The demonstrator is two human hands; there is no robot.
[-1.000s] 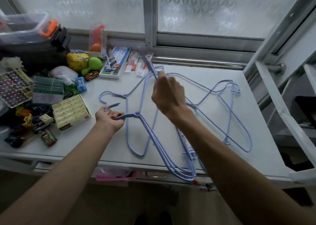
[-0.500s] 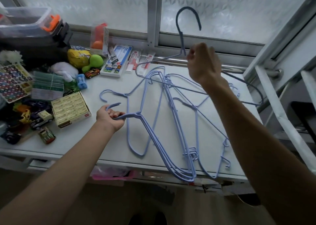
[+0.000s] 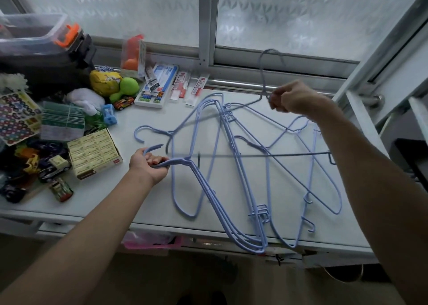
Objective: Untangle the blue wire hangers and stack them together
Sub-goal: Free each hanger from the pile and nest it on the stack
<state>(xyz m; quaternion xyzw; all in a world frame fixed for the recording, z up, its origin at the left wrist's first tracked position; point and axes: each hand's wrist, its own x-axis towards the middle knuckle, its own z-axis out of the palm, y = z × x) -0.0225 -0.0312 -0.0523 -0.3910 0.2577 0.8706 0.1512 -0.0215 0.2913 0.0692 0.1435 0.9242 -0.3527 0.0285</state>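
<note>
Using the white table (image 3: 69, 202) as the anchor: along its left side there's a heap of toys and a yellow box (image 3: 95, 153), none of it in play. Just right of that box, the left hand (image 3: 148, 164) is closed around the necks of the stacked hangers (image 3: 222, 212), whose bodies run toward the near edge. Mid-table is the loose tangle (image 3: 278, 142), still crossed over itself. Further right, up by the window rail, the right hand (image 3: 294, 97) is pinched shut on the neck of a lifted hanger (image 3: 264, 73), hook up, its bar stretching crosswise above the table. It looks snagged, but I can't say for sure. That hanger needs to go left to the stack.
</note>
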